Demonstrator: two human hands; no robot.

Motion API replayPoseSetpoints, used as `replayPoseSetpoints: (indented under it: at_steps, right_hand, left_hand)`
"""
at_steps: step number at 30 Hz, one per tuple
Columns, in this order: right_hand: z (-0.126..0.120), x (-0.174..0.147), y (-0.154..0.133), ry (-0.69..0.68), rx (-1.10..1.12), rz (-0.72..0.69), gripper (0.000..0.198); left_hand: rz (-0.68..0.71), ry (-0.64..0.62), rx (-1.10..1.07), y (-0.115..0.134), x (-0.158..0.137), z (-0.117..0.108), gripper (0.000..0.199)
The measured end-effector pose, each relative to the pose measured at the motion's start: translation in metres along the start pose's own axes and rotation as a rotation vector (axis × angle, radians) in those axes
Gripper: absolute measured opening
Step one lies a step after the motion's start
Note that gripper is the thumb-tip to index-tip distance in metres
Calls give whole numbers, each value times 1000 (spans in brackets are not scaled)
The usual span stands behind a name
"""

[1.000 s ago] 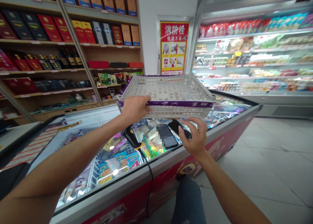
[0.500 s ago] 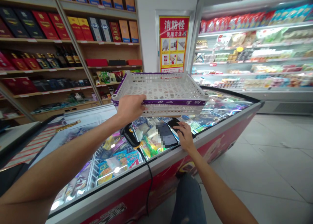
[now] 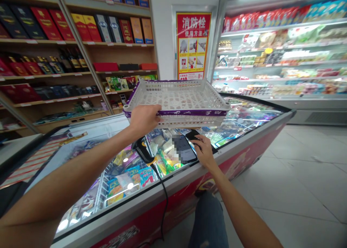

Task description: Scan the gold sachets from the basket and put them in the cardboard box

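Observation:
My left hand [image 3: 145, 120] is wrapped round the front left rim of a white plastic basket [image 3: 179, 102] with a purple band. The basket is above the glass top of a chest freezer [image 3: 230, 157]. My right hand [image 3: 204, 150] lies on the freezer's near side, its fingers apart and slightly bent over a flat black object [image 3: 192, 135]. Left of that hand, a dark smartphone [image 3: 187, 150] with a lit screen lies on the glass, partly blurred out. A black barcode scanner [image 3: 143, 150] with yellow trim lies further left, its cord [image 3: 166, 197] hanging over the front edge.
Packaged frozen goods [image 3: 130, 183] show through the freezer glass. Shelves of boxes and bottles [image 3: 89, 69] stand behind at the left. A red hydrant sign [image 3: 193, 42] hangs on the wall, beside a lit refrigerated display [image 3: 282, 60] at the right. My knee [image 3: 210, 219] is close to the freezer front.
The view has shifted very slightly. Both hands, the basket, the phone and the scanner keep nearly the same places relative to one another.

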State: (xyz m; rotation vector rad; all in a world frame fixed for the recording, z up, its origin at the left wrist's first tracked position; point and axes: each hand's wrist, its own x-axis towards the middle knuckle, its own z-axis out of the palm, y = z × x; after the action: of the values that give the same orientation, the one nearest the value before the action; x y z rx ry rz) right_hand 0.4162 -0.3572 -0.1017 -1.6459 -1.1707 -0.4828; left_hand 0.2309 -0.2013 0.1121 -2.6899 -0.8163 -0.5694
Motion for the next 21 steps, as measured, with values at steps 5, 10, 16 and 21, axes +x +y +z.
replayPoseSetpoints:
  at_steps: [5, 10, 16, 21]
  right_hand:
    - [3, 0, 0, 4, -35, -32, 31]
    - [-3, -4, -9, 127, -50, -72, 30]
    - [-52, 49, -43, 305, -297, -179, 56]
    - [-81, 106, -61, -35, -488, -230, 49]
  left_hand:
    - [-1, -2, 12, 0, 1, 1, 30]
    - [-6, -5, 22, -1, 4, 4, 31]
    - [61, -12, 54, 4, 12, 1, 31]
    - [169, 43, 43, 17, 23, -3, 28]
